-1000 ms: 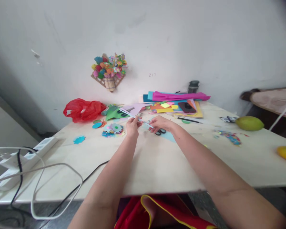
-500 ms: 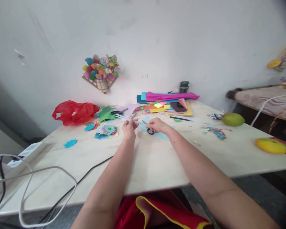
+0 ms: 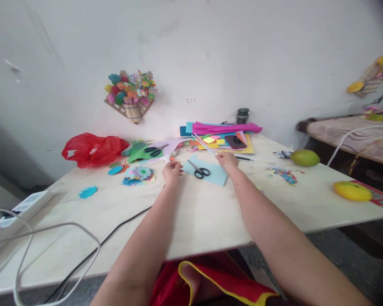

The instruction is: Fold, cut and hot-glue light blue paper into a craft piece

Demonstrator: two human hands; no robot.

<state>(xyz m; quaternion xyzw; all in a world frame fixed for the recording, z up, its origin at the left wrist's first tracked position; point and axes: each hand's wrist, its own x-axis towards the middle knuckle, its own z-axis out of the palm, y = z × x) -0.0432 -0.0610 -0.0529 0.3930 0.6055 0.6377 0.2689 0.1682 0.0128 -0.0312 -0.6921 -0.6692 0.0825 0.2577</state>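
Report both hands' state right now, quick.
Left hand: fingers loosely curled near the light-blue sheet; cannot tell if it holds anything small.
Right hand: closed, holding pale narrow strips.

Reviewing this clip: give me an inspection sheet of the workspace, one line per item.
Surface: pale table, strewn with paper cuttings.
Job's things: pale strips in the right hand; scissors lying on blue paper.
Clutter: red bag; cut flowers; phone on a paper stack; second scissors on green paper; green fruit; yellow fruit.
Hands: right pinches the strips; left hand near the blue paper's left edge, grip unclear.
Cables: white cable looping at the left by a power strip; black cable running toward the left forearm.
Surroundings: wall behind, bearing a bouquet.
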